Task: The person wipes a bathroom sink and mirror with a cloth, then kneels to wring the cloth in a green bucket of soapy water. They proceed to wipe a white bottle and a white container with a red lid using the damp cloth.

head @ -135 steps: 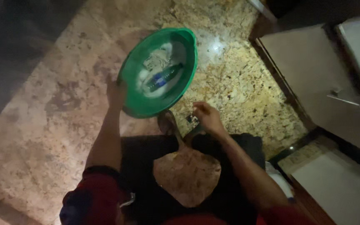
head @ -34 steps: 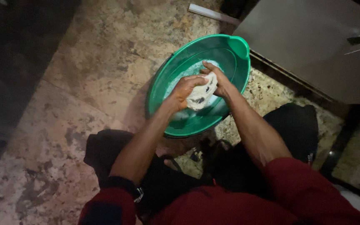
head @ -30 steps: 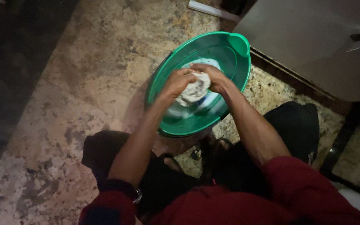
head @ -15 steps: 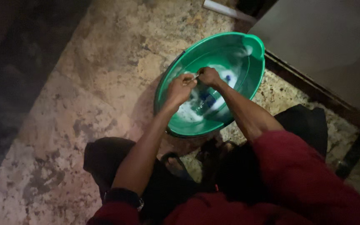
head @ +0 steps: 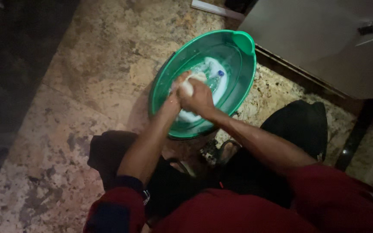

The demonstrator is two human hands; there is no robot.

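A green plastic basin [head: 242, 73] stands on the mottled stone floor and holds soapy water. A clear plastic bottle with a blue cap [head: 214, 80] lies in the suds. Over the basin's near side, my right hand [head: 199, 97] is closed around a bunched white cloth [head: 188, 86]. My left hand [head: 175, 91] is pressed against the same cloth from the left and is mostly hidden behind the right hand. Both forearms reach forward from red sleeves.
A pale cabinet door with a metal handle [head: 324, 39] stands close behind the basin at the upper right. A white strip [head: 214, 9] lies on the floor by it. My dark trousers and sandalled feet [head: 221, 151] sit just before the basin. The stone floor [head: 87, 86] spreads to the left.
The hands were apart and stretching the cloth over the water half a second ago. They have come together toward the basin's near left side, with the cloth bunched between them.
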